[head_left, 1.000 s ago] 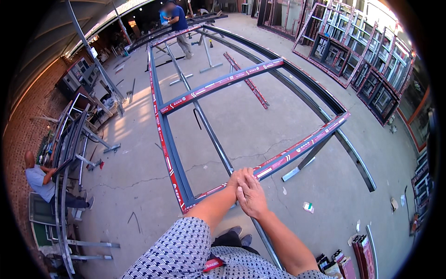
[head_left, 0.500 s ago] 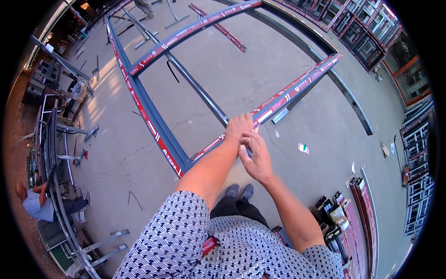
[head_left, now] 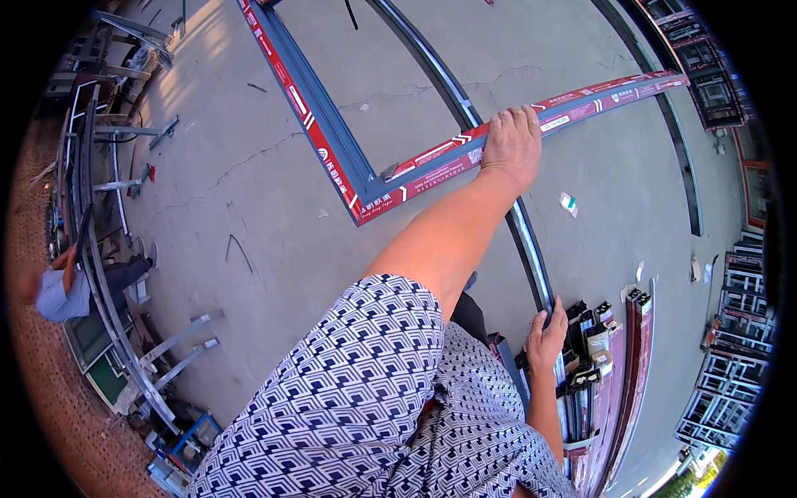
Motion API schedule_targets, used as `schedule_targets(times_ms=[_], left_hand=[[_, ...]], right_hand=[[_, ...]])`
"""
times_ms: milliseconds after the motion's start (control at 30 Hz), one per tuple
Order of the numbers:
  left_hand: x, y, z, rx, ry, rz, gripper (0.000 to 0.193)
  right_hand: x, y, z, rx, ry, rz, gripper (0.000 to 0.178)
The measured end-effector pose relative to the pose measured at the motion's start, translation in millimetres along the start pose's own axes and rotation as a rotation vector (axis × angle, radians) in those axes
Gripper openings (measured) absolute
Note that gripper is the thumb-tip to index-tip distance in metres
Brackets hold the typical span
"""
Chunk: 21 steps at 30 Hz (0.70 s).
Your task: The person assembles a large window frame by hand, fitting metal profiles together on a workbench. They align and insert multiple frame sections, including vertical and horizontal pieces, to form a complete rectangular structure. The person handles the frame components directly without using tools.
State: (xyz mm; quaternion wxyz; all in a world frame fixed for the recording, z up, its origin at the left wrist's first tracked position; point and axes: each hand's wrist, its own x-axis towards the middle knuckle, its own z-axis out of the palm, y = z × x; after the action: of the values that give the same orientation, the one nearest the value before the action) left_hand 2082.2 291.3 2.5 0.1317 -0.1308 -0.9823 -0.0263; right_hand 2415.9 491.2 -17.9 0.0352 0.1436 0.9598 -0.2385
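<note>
My left hand (head_left: 510,149) is closed over the near bar of a large rectangular frame (head_left: 440,168), dark grey profile with red and white protective film. Beneath that bar runs a long dark metal rail (head_left: 527,245), its near end pointing toward my body. My right hand (head_left: 545,339) is at that near end, thumb on one side and fingers on the other, so it appears to grip it. The frame's near left corner (head_left: 365,203) shows bare grey at the inner joint.
A second rail (head_left: 682,166) passes under the frame's right side. Film-wrapped profiles (head_left: 635,365) lie stacked at lower right, beside dark offcuts (head_left: 585,349). Finished frames (head_left: 730,332) stand along the right. At left, a person (head_left: 70,286) is near a long metal rack (head_left: 104,324).
My hands, together on the frame bar before, are now apart. The right hand has come back to the rail's near end; the left stays on the bar. The view has shifted.
</note>
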Motion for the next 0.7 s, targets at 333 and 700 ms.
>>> schedule_targets(times_ms=[333, 700], left_hand=[[-1.7, 0.5, 10.1, 0.005, 0.069, -0.015, 0.081], [6.9, -11.4, 4.1, 0.137, 0.035, -0.033, 0.059]], right_hand=[[7.7, 27.9, 5.0, 0.141, -0.055, 0.050, 0.040], [-61.7, 121.2, -37.1, 0.229, -0.105, 0.092, 0.041]])
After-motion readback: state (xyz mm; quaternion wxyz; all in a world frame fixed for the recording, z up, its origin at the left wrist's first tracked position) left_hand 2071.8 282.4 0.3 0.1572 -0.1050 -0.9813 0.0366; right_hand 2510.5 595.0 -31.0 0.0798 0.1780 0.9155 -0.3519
